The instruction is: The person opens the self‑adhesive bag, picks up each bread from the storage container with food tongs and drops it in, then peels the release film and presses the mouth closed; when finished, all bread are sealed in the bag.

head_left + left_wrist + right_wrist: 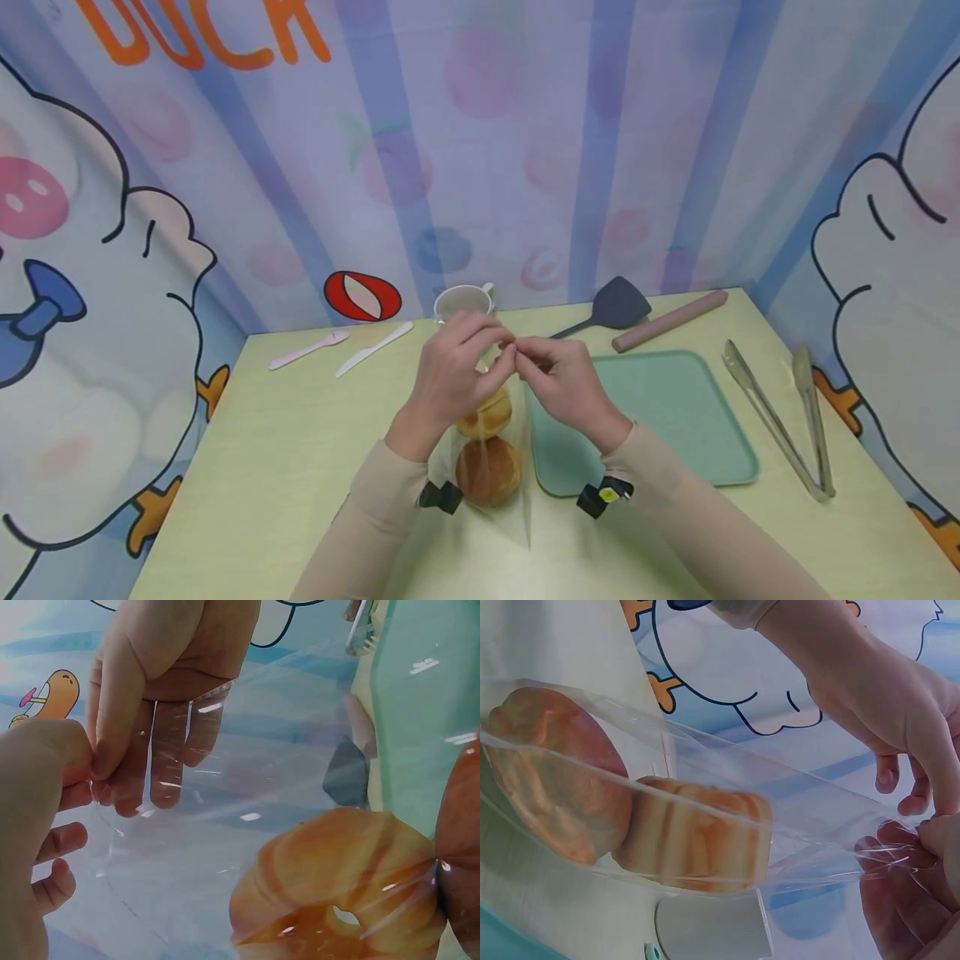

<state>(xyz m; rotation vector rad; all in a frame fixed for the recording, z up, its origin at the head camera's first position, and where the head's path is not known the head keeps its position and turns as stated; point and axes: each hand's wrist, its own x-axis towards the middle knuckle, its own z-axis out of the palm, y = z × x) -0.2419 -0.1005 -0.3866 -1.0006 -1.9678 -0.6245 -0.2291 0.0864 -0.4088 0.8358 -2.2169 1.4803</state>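
Note:
A clear plastic bag [817,817] hangs from both hands. Inside are a ring-shaped bread [337,877], nearer the bag's mouth, and a smooth brown round bun [488,472] lower down. My left hand [453,362] pinches the bag's mouth edge between thumb and fingers. The right hand [566,383] pinches that same edge close beside it, fingertips nearly touching the left's. In the left wrist view, several fingers of the right hand [165,697] show through the film. Bag and breads appear between the forearms in the head view.
A green tray [652,417] lies to the right, with metal tongs [780,425] beyond it. Behind are a white mug [463,300], a dark spatula [621,304] and a brownish rod [670,322]. A pink spoon [309,350] and a white knife [373,350] lie back left.

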